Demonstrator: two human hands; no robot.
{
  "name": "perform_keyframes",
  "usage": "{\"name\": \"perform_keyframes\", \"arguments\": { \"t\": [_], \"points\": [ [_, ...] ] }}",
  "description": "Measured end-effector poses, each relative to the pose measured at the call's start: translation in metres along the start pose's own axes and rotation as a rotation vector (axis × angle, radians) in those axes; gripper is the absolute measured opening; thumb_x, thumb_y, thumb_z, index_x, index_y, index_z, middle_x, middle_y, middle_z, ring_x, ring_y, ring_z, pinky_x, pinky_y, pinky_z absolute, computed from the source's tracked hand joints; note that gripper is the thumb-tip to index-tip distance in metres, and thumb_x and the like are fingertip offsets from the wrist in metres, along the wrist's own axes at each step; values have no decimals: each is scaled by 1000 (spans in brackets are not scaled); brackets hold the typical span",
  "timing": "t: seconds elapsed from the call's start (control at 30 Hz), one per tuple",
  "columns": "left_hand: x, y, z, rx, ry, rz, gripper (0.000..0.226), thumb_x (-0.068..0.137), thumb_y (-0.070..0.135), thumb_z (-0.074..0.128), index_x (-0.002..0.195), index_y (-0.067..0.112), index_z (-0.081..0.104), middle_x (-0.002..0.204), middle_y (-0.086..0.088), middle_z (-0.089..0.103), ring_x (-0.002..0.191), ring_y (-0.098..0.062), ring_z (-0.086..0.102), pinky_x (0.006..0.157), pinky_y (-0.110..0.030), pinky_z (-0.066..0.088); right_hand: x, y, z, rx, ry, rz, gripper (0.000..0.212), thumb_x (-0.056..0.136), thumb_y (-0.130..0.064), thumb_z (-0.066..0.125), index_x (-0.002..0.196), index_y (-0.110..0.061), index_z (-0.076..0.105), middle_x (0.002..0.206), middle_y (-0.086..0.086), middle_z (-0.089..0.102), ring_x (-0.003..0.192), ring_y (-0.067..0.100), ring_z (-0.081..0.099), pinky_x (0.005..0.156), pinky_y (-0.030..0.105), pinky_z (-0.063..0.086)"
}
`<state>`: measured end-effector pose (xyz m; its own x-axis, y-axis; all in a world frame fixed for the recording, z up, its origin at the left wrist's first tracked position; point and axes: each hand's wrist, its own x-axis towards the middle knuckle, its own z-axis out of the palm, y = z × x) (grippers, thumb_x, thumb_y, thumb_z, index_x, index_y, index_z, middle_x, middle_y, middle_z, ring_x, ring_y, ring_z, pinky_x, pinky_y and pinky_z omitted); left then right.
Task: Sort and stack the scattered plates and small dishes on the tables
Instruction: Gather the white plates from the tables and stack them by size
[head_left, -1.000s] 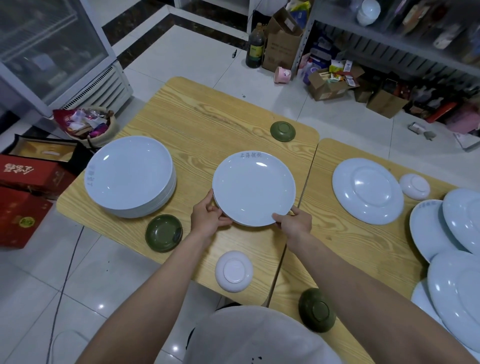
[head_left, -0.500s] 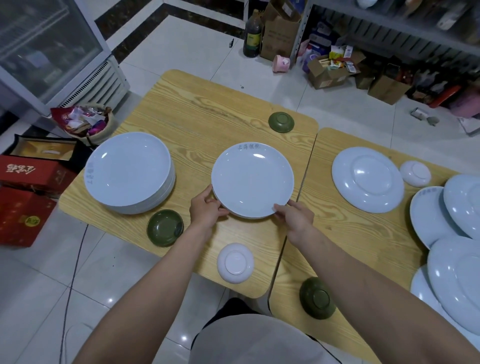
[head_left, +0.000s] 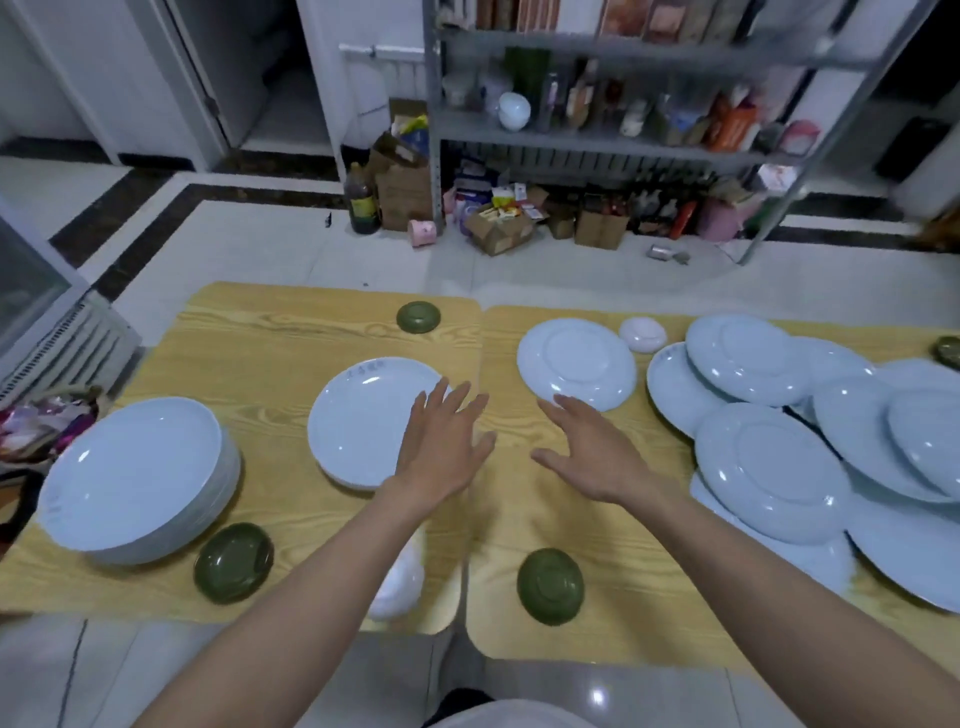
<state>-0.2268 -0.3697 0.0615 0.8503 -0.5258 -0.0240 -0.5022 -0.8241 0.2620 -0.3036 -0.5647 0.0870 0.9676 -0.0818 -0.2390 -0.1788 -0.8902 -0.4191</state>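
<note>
**Near field.** A small white dish (head_left: 397, 592) sits at the near edge of the left desk (head_left: 270, 338), half hidden under the left forearm. Just right of it, on the right desk (head_left: 613, 525), a green dish (head_left: 550, 586) lies upside down. A second green dish (head_left: 234, 563) stands right way up on the left desk, just beside the stack of white plates (head_left: 132, 475) at that desk's left end.

**Mid-field.** The left grip (head_left: 441, 447) is fully open, spread flat and holding nothing. It lies over the right rim of a single white plate (head_left: 363, 421) (right way up, lettering on its far rim); whether it touches cannot be told. The right grip (head_left: 587, 452) is likewise open and holds nothing, its fingertips (head_left: 560, 402) at the near rim of an overturned plate (head_left: 576, 358). To the right, a loose heap of white plates (head_left: 769, 467) overlaps across the right desk.

**Far field.** An overturned small white dish (head_left: 642, 334) lies just beside the overturned plate. A third green dish (head_left: 418, 317) sits at the far edge of the left desk, and a fourth green dish (head_left: 946, 351) at the frame's right edge. Beyond the desks are a tiled floor (head_left: 270, 249), cardboard boxes (head_left: 405, 192), a dark bottle (head_left: 362, 200) and a metal shelf (head_left: 597, 140) of goods.
</note>
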Motion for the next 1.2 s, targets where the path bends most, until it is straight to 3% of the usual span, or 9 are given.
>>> {"name": "perform_keyframes", "arguments": {
  "t": [0.13,0.33,0.53,0.73,1.2],
  "points": [
    [4,89,-10,59,60,150,60,99,50,41,153,27,29,162,-1,22,151,-25,9,120,-43,6,-67,56,-47,-348,145,84,73,99,-54,41,158,-24,11,166,6,7,152,24,2,121,46,3],
    [-18,233,-20,88,143,359,60,100,47,39,154,25,27,162,-2,23,151,-26,12,122,-45,8,-184,131,-96,-487,245,311,74,100,-56,32,158,-21,2,166,9,-2,152,28,-1,120,52,6],
    [-60,354,-12,54,229,501,58,99,45,42,152,23,32,160,-4,28,149,-26,19,121,-43,12,-290,190,-121,-445,303,513,76,100,-60,30,158,-22,-3,166,10,-5,152,28,-2,120,53,5],
    [-81,431,6,31,195,610,59,100,48,37,154,26,27,162,-1,24,150,-24,16,122,-42,10,-367,230,-129,-391,366,626,78,100,-58,30,157,-20,-6,166,10,-5,152,27,-3,121,49,4],
    [-20,536,35,44,167,731,59,97,44,46,152,23,35,158,-6,33,147,-31,24,120,-45,16,-379,333,-165,-295,467,733,74,101,-56,31,158,-20,2,166,6,5,152,23,3,123,42,5]
  ]
}}
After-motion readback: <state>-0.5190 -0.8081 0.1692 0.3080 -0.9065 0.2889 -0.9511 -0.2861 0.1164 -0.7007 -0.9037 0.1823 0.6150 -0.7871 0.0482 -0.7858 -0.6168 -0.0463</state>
